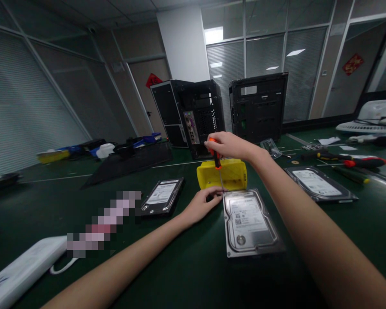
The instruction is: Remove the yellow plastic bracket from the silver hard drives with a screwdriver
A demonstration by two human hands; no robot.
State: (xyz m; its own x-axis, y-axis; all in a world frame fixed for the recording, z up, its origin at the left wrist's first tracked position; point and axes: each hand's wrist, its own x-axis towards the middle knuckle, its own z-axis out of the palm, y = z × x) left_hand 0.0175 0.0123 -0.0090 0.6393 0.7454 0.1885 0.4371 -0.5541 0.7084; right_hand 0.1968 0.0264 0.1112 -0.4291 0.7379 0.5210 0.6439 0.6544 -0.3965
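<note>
My right hand (223, 145) is wrapped round the orange and black handle of a screwdriver (216, 159), held upright. Its thin shaft runs down to the far left corner of a silver hard drive (246, 221), which lies label up on the green table. Beside that corner is my left hand (203, 204), thumb and fingers curled together close to the shaft's lower end; whatever they may pinch is too small to make out. Just behind both hands stands a yellow plastic bin (234, 174), partly covered by the screwdriver and my left fingers.
Other hard drives lie left (162, 196) and right (318, 182). Two black computer cases (199, 116) (257, 109) stand behind the bin. Red-and-black-handled tools (366, 162) are at right. A white box-like object (25, 268) and a pixelated patch are at left.
</note>
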